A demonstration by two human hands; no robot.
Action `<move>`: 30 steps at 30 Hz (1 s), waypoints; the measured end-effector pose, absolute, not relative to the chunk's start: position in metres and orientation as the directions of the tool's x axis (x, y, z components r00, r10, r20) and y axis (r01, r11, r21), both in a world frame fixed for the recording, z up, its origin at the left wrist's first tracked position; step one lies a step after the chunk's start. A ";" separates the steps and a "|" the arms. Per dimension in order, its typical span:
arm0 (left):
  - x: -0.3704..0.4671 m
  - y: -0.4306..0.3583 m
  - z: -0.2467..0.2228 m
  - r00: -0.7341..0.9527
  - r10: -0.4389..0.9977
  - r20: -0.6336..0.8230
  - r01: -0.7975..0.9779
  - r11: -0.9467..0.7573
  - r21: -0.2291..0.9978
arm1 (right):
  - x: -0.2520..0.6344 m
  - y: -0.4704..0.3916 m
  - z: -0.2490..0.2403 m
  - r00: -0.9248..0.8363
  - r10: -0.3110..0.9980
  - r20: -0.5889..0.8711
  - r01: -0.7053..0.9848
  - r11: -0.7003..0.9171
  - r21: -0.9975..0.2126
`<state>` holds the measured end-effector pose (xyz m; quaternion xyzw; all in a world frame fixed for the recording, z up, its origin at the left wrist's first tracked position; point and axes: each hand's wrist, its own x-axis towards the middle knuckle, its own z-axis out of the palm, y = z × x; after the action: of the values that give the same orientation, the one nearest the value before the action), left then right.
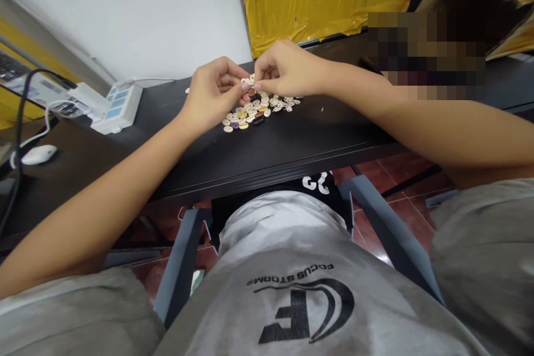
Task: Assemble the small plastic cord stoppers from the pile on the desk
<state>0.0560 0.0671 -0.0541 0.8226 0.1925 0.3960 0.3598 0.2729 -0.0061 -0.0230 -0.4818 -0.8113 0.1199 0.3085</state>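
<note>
My left hand [214, 89] is above the dark table, its thumb and fingers closed in a pinch beside a pile of small oval pieces [250, 114]. Close against it, my right hand [286, 69] pinches with thumb and forefinger, and the fingertips of both hands nearly meet. Small pale bits [249, 82] show between the fingertips; whether they are held or lie behind is not clear. The pieces look like buttons or flat links, mostly cream, with some yellow, brown, black and purple. Fingers hide the back of the pile.
A white power strip [123, 108] with plugs and cables sits on the left of the table [275, 147]. Near it lies a white computer mouse or similar rounded device [39, 154]. Another person's head [450, 39], blurred, is at the right. Grey chair arms [183, 261] flank my body.
</note>
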 end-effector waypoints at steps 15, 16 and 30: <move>0.061 0.062 -0.052 0.547 0.609 0.575 0.034 -0.702 0.711 | 0.272 -0.010 -0.018 -0.287 0.895 0.342 0.702 0.439 -0.560; 0.061 0.061 -0.052 0.548 0.605 0.578 0.046 -0.711 0.701 | 0.272 -0.010 -0.018 -0.291 0.893 0.342 0.702 0.442 -0.558; 0.055 0.044 -0.046 0.568 0.610 0.552 0.041 -0.691 0.722 | 0.262 -0.015 -0.027 -0.279 0.853 0.440 0.683 0.499 -0.534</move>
<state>0.0548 0.0436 -0.0463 0.8181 0.1989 0.4199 0.3390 0.2623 -0.0153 -0.0270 -0.4859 -0.7906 0.1207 0.3526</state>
